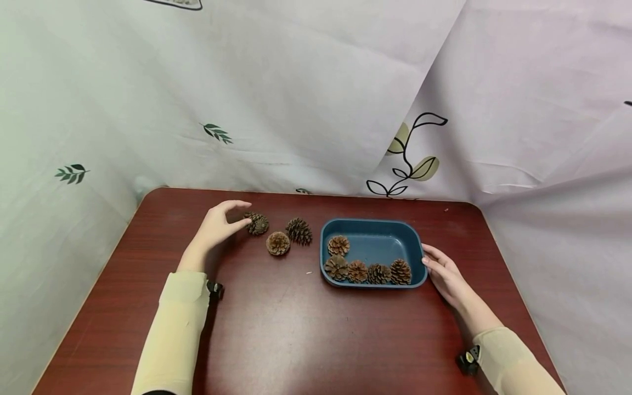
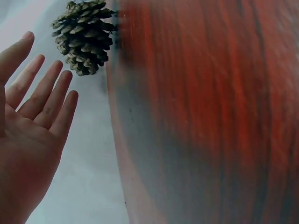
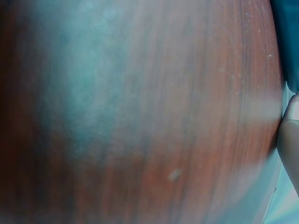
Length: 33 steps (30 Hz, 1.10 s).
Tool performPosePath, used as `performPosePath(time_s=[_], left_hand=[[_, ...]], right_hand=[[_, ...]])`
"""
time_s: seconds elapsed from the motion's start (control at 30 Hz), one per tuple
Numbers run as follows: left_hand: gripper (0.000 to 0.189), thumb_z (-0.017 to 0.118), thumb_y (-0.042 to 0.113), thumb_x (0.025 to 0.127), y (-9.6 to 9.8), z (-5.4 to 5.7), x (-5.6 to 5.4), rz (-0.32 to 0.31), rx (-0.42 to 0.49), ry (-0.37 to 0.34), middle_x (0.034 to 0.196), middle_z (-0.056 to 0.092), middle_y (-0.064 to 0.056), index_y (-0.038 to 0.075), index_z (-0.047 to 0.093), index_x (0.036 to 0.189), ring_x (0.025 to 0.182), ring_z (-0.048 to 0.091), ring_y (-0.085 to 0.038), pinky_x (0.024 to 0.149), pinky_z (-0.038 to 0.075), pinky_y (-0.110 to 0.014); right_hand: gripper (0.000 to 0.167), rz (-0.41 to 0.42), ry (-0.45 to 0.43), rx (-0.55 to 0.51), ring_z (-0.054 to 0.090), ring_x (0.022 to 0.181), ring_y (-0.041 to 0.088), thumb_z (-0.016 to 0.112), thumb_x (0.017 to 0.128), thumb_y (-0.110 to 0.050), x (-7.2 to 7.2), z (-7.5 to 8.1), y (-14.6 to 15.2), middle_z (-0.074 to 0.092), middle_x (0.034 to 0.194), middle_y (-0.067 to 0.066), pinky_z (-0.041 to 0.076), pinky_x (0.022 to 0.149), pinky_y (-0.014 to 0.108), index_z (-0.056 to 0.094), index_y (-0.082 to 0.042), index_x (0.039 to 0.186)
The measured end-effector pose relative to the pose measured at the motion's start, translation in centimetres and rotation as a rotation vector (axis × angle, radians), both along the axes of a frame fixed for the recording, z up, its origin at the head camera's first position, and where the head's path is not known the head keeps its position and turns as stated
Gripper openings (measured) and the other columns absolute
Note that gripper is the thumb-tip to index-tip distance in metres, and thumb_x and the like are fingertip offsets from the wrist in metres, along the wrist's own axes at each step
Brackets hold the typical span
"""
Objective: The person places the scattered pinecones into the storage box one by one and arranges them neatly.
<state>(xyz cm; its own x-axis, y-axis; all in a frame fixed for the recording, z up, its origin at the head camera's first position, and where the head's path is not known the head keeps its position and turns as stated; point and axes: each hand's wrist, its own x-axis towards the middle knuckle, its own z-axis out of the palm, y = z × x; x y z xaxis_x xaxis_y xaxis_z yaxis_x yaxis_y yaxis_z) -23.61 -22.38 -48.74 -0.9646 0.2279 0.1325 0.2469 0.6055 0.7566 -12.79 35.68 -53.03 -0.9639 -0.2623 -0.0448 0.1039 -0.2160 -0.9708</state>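
In the head view my left hand (image 1: 217,224) reaches over the table's far left part, thumb and fingers spread apart beside a pine cone (image 1: 258,224). The left wrist view shows straight fingers and bare palm, with the scaly pine cone (image 2: 85,37) just beyond the fingertips. Two more pine cones lie to its right: a round one seen end-on (image 1: 278,243) and a darker one on its side (image 1: 299,231). My right hand (image 1: 446,277) rests against the right end of a blue tray (image 1: 370,223), thumb tip at its rim. Several pine cones (image 1: 357,271) sit inside, mostly along the near wall.
The dark red wooden table (image 1: 286,340) has rounded far corners. A pale curtain (image 1: 296,99) with leaf prints hangs just behind its back edge and along both sides. A small white scrap (image 1: 309,272) lies left of the tray.
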Motion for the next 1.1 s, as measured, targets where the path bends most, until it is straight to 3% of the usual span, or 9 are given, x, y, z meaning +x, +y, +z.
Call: performPosePath(time_s=[0.2,0.3,0.4,0.53,0.73,0.9,1.1], left_hand=[[0.051,0.079,0.005,0.095,-0.6,-0.7,-0.2,-0.038,0.096,-0.040,0.143,0.065,-0.026,-0.003,0.062,0.143,0.132,0.062,-0.046,0.113,0.049,-0.060],[0.055,0.079,0.003,0.095,-1.0,-1.1,-0.3,-0.052,0.160,-0.061,0.146,0.062,-0.028,-0.005,0.060,0.145,0.133,0.061,-0.046,0.115,0.051,-0.049],[0.055,0.078,0.001,0.095,-1.2,-1.4,-0.3,-0.052,0.196,-0.075,0.147,0.061,-0.029,-0.005,0.058,0.146,0.134,0.059,-0.046,0.118,0.049,-0.047],[0.056,0.077,0.002,0.096,-1.5,-1.7,-0.3,-0.055,0.197,-0.108,0.150,0.059,-0.029,-0.005,0.056,0.148,0.136,0.057,-0.046,0.120,0.045,-0.055],[0.059,0.075,0.003,0.098,-1.6,-2.1,-0.7,-0.080,0.236,-0.180,0.155,0.054,-0.028,-0.005,0.051,0.152,0.143,0.052,-0.043,0.124,0.043,-0.050],[0.063,0.072,0.000,0.099,-1.7,-2.3,-1.1,-0.112,0.308,-0.261,0.161,0.047,-0.028,-0.004,0.046,0.156,0.150,0.044,-0.045,0.129,0.035,-0.054],[0.064,0.070,0.001,0.101,-1.8,-2.7,-1.0,-0.119,0.318,-0.288,0.163,0.045,-0.027,-0.003,0.043,0.159,0.151,0.041,-0.044,0.130,0.034,-0.052]], right_hand=[[0.042,0.003,0.001,-0.019,0.070,0.114,0.002,0.041,0.112,0.002,0.0,0.0,0.0,0.072,0.132,-0.012,0.054,0.099,0.014,0.064,-0.023,0.137],[0.042,0.008,0.000,-0.021,0.071,0.114,0.002,0.042,0.112,0.002,0.0,0.0,-0.1,0.072,0.132,-0.012,0.054,0.099,0.014,0.064,-0.023,0.137],[0.042,0.006,0.001,-0.016,0.071,0.113,0.002,0.041,0.112,0.002,-0.1,0.0,-0.1,0.072,0.131,-0.012,0.055,0.099,0.014,0.064,-0.023,0.137],[0.043,0.004,-0.003,0.000,0.070,0.113,0.000,0.041,0.112,0.001,-0.2,-0.1,0.0,0.072,0.130,-0.014,0.055,0.098,0.013,0.064,-0.025,0.136],[0.042,0.000,0.001,0.010,0.070,0.114,0.000,0.040,0.112,0.002,-0.3,-0.2,0.1,0.072,0.130,-0.014,0.055,0.098,0.013,0.064,-0.024,0.136],[0.042,0.002,0.008,0.009,0.069,0.115,0.000,0.041,0.112,0.001,-0.3,-0.3,0.0,0.071,0.131,-0.014,0.055,0.098,0.013,0.063,-0.024,0.136],[0.042,0.002,0.011,0.006,0.068,0.116,-0.001,0.041,0.112,0.001,-0.2,-0.2,0.0,0.071,0.131,-0.014,0.055,0.098,0.013,0.063,-0.025,0.136]])
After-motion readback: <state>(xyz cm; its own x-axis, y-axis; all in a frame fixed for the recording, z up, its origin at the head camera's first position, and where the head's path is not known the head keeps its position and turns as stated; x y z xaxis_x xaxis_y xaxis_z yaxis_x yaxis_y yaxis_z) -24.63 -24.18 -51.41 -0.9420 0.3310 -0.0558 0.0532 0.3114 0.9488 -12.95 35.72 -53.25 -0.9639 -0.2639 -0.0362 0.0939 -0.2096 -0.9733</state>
